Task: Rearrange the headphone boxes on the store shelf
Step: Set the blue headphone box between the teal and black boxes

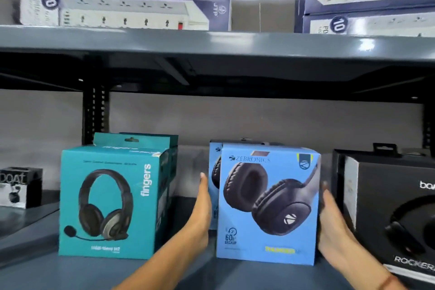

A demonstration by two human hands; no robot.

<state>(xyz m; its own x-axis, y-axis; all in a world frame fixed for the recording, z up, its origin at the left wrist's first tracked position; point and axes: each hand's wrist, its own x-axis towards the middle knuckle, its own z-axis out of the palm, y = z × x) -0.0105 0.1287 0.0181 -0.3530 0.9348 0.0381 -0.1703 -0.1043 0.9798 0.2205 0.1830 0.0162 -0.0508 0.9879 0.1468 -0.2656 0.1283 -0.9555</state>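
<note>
while both forearms reach in from the bottom edge, the left hand (203,205) lies flat against the left side of the blue zebronics box (268,205), fingers straight and pointing up and back, palm turned toward the cardboard. the right hand (329,221) mirrors it on the box's right side, fingers extended and pressed along the edge, wrist bent slightly outward — so the box is clamped between two open palms rather than held in a curled fist. whether its base touches the grey shelf (183,271) or hangs just above it, i cannot tell. the box stands upright at the front of the shelf, face toward the camera, with a second blue box (213,186) just behind it and offset to the left. to the left, apart from the left hand, stands a teal fingers headset box (110,202) with another teal box (150,141) behind it. to the right, near the right hand, is a black boat box (395,214) — and a small boat box (20,187) sits far left. power strip boxes (122,10) are stacked on the upper shelf (211,41).
</note>
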